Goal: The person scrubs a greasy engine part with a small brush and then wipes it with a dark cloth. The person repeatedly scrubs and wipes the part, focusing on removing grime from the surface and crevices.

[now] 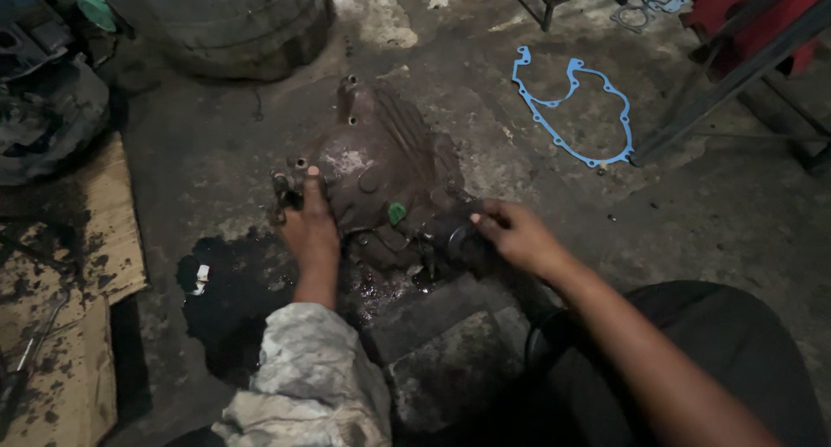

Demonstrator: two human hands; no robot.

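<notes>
Squatting over a grimy concrete floor [736, 213], oil-stained throughout, with a dark wet pool [234, 291] spread at seven o'clock of the work. Dead centre, a rusty brown cast engine cover [372, 166], ribbed and domed, lying on the floor with bolt holes along its upper edge. At one o'clock, well apart, a blue gasket [571, 109] flat on the concrete. At nine o'clock, oil-spotted cardboard [104, 231]. Left hand [309, 226] pressed against the cover's left edge, fingers curled onto a small fitting there, steadying rather than lifting by the look of it. Right hand [518, 235] closed around a dark cylindrical part [459, 235] sticking out at the cover's four o'clock side. Likely trouble: greasy grip slipping off the cylinder under a hard twist, knuckles striking the casting; cover skating on the oily floor if the bracing hand eases; grit from the floor fouling the gasket or open holes.
</notes>
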